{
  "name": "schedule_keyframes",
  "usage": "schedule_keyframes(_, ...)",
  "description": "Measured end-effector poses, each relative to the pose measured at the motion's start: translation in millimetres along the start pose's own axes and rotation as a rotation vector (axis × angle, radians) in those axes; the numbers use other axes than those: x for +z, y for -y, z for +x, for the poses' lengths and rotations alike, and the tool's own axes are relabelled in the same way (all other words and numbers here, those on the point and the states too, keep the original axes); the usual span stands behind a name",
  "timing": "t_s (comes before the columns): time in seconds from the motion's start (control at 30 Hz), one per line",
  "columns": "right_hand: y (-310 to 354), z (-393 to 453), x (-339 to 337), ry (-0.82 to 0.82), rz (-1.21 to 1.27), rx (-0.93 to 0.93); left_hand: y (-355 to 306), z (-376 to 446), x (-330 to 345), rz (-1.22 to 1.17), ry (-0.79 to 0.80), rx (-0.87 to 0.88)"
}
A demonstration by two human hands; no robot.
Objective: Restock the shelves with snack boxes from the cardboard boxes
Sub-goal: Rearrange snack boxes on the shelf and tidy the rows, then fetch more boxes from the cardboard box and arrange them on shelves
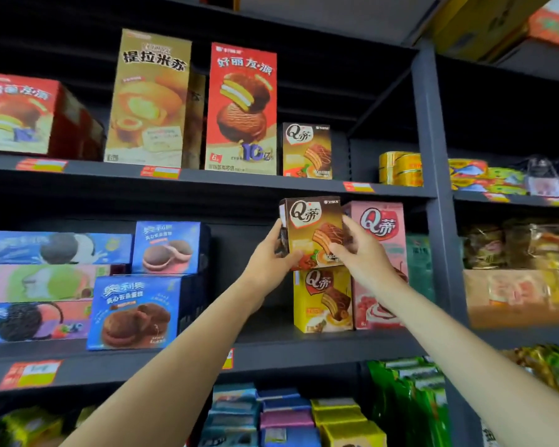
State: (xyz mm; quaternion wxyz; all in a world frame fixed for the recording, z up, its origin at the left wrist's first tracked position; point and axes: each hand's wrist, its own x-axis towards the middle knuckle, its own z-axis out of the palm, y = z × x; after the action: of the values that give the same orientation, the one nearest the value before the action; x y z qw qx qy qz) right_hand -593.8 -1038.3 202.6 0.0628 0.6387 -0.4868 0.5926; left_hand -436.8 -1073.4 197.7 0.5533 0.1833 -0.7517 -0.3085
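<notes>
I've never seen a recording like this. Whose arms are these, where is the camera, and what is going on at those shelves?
There is no machine here: these are a person's two bare arms, filmed by one wide-angle camera worn on their head, looking forward at a shop shelf. Both hands hold a small brown snack box in front of the middle shelf: the left hand grips its left edge, the right hand its right side. Right below it stands a yellow box, with a pink box beside that. The shelf above carries a similar brown box and a tall red box. Blue cake boxes sit to the left.
</notes>
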Motion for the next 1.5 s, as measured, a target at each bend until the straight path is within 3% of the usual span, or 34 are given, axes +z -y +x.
schedule_keyframes(0.3,-26.1,14.8,2.5,-0.097,-0.183,-0.101,12.0,20.5,22.3,0.015,-0.067,-0.047)
schedule_keyframes(0.83,-36.5,16.4,7.0,-0.153,-0.287,-0.127,17.7,32.6,30.2,0.113,-0.001,-0.173)
schedule_keyframes(1.03,-34.0,1.5,12.4,-0.226,-0.306,-0.182,24.2,21.4,35.3,0.195,-0.134,-0.145)
schedule_keyframes(1.2,-4.4,-18.4,42.1,-0.354,-0.271,-0.422,23.8,-12.7,15.6,0.459,-0.392,0.128)
schedule_keyframes(1.37,51.1,-60.2,112.8,-0.336,-0.125,-0.556,17.5,-76.0,-47.9,0.505,-0.53,0.254)
schedule_keyframes(1.5,124.2,-127.7,191.3,-0.2,0.091,-0.561,10.8,-168.0,-138.5,0.654,-0.602,0.281)
